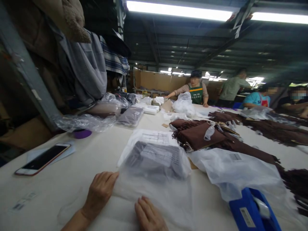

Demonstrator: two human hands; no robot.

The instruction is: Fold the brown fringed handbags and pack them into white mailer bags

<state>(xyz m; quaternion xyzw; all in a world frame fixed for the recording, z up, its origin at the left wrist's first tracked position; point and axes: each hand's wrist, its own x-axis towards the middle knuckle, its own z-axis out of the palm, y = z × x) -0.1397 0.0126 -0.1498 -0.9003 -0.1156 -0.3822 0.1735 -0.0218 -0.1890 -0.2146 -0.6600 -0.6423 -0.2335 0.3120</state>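
While your left hand point(99, 192) pinches the clear bag's point(156, 179) near-left edge, your right hand point(149, 215) rests flat, unclenched, on its near end; phone point(43, 158) well left of bag.

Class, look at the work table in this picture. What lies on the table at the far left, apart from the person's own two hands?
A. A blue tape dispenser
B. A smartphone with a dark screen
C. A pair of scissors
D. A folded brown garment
B: a smartphone with a dark screen lies flat near the table's left edge, well away from the left hand, which rests on the clear plastic bag.
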